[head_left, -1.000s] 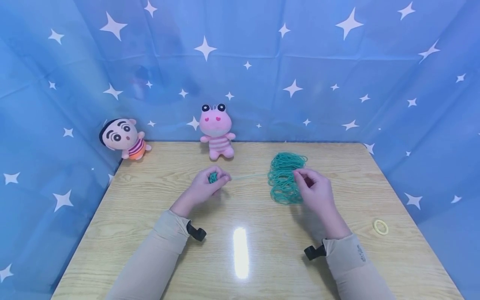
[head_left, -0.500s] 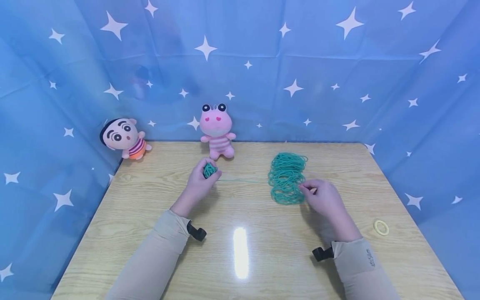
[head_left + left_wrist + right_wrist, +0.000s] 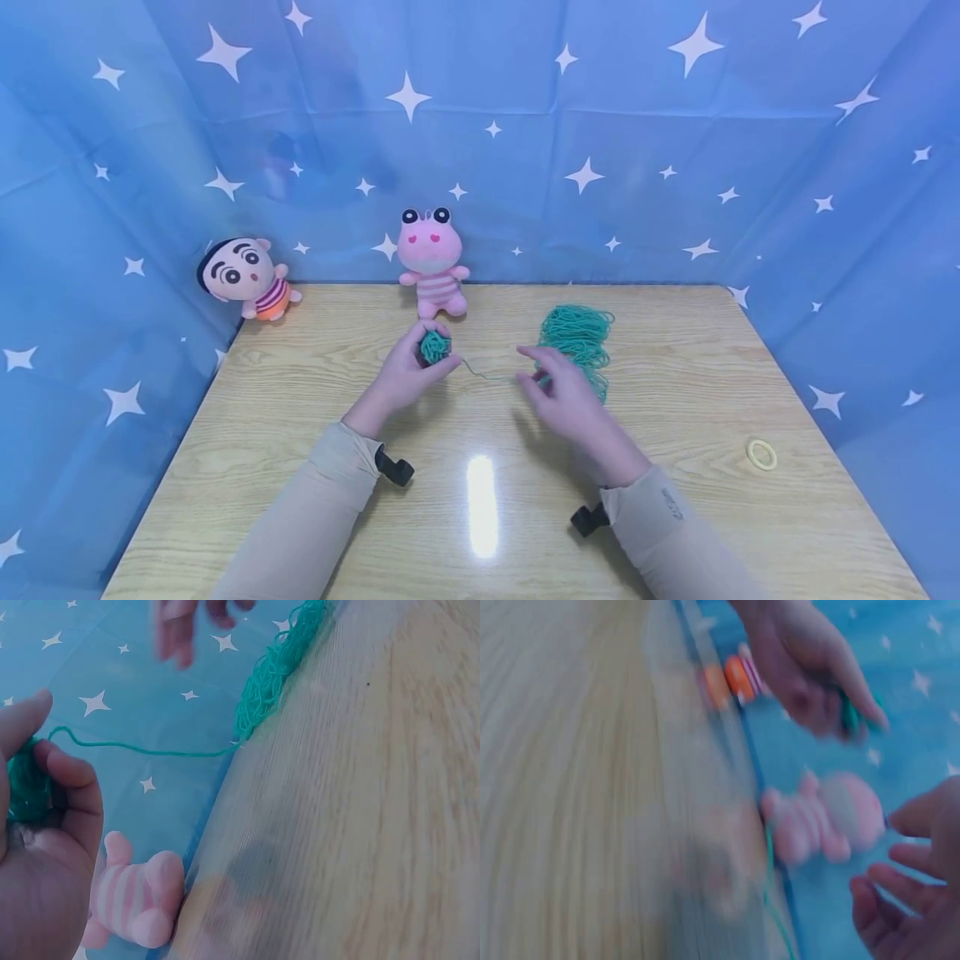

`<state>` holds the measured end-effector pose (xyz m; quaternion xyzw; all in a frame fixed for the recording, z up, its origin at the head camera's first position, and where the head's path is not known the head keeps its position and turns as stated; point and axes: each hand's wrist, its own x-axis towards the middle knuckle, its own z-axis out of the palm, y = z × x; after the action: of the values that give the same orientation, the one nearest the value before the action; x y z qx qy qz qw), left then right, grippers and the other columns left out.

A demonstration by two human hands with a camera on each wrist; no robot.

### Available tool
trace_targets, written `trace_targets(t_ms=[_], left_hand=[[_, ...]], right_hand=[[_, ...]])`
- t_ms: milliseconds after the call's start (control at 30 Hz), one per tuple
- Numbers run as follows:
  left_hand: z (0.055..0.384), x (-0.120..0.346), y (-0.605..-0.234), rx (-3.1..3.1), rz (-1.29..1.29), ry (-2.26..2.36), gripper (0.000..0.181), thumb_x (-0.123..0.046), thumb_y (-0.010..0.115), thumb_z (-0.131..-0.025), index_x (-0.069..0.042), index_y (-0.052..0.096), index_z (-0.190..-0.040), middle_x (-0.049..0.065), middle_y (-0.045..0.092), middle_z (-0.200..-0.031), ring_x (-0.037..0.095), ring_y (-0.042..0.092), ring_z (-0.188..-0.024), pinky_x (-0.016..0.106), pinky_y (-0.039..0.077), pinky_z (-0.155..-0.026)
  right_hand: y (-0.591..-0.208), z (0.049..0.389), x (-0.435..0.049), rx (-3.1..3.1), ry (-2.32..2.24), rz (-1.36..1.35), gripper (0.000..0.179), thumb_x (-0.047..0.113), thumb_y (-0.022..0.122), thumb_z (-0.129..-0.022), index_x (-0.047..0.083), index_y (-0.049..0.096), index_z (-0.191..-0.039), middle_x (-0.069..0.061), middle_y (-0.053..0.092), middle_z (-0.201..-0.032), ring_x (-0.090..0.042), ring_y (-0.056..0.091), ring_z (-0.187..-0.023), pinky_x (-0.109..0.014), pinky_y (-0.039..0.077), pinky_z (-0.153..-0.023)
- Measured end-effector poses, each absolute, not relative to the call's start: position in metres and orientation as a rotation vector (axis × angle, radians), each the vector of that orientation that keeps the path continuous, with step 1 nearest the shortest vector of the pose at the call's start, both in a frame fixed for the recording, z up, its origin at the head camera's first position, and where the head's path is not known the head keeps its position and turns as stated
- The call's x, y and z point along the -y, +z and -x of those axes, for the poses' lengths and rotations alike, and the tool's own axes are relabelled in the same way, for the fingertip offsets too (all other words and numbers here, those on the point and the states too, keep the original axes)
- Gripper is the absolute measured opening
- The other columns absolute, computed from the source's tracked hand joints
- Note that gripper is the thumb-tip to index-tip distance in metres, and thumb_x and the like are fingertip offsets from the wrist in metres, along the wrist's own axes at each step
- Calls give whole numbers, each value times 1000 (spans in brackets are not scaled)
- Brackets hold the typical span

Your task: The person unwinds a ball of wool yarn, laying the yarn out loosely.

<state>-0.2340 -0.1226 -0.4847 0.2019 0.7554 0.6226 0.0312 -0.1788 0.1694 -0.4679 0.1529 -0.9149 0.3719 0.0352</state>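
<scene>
My left hand grips a small ball of green yarn, its fingers and thumb curled round it. From the ball a slack green strand runs across to a loose skein of green yarn on the table. The right hand hovers in front of the skein and hides part of it. In the right wrist view its blurred fingers are parted, with nothing seen between them. The strand passes close to its fingertips in the head view; no contact shows in the wrist views.
On the wooden table, a pink plush frog sits at the back edge. A plush doll leans at the back left corner. At the right lies a pale yellow ring. Blue starry cloth hangs behind.
My right hand goes first down and right, then left toward the ball, its fingers parting. The left hand turns, showing more of the ball. The strand, taut before, now sags.
</scene>
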Motion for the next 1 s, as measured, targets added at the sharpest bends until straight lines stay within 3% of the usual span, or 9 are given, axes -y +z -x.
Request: trace_targets(t_ms=[167, 233, 333, 467, 600, 733, 1000], left_hand=[[231, 121, -482, -2280, -729, 1889, 40, -10, 77, -102, -2, 56, -135, 11, 64, -115, 18, 66, -97, 25, 62, -83], [230, 121, -482, -2240, -751, 1897, 40, -8, 76, -102, 0, 56, -136, 13, 64, -116, 17, 67, -96, 24, 62, -82], [230, 120, -483, -2182, -760, 1911, 39, -4, 73, -103, 1, 54, -137, 16, 63, -116, 16, 67, -95, 25, 64, -82], [231, 121, -483, -2117, -739, 1945, 38, 1, 64, -103, 0, 52, -139, 12, 59, -113, 16, 66, -91, 30, 65, -82], [231, 123, -481, -2057, -763, 1989, 40, 6, 58, -99, 3, 49, -138, 8, 58, -108, 16, 67, -90, 34, 66, -82], [232, 123, -481, -2041, -786, 1997, 39, 8, 64, -101, 6, 48, -136, 9, 63, -113, 15, 73, -98, 32, 68, -90], [234, 126, -486, -2203, -767, 1846, 36, -4, 75, -101, -1, 69, -137, 15, 77, -120, 10, 76, -98, 26, 67, -89]], right_hand=[[-471, 188, -121, 2800, 1337, -608, 58, 35, 56, -116, 14, 43, -169, -9, 63, -160, -19, 76, -105, -35, 66, -89], [-473, 191, -108, 2810, 1361, -610, 59, 38, 54, -117, 13, 42, -169, -8, 70, -152, -14, 75, -98, -30, 64, -82], [-476, 194, -98, 2795, 1362, -567, 50, 35, 58, -115, 11, 57, -159, -6, 81, -125, -9, 71, -84, -26, 60, -70], [-475, 194, -98, 2709, 1337, -510, 26, 26, 65, -112, 10, 78, -129, -4, 82, -97, -7, 67, -75, -24, 57, -65], [-472, 192, -111, 2629, 1321, -482, 20, 23, 67, -111, 11, 82, -117, -5, 81, -94, -8, 64, -71, -25, 54, -62], [-465, 190, -125, 2612, 1313, -445, 23, 25, 65, -112, 10, 82, -118, -9, 82, -95, -10, 63, -68, -26, 53, -59], [-455, 188, -149, 2561, 1314, -372, 23, 25, 66, -112, 10, 82, -119, -11, 83, -94, -8, 61, -64, -25, 51, -56]])
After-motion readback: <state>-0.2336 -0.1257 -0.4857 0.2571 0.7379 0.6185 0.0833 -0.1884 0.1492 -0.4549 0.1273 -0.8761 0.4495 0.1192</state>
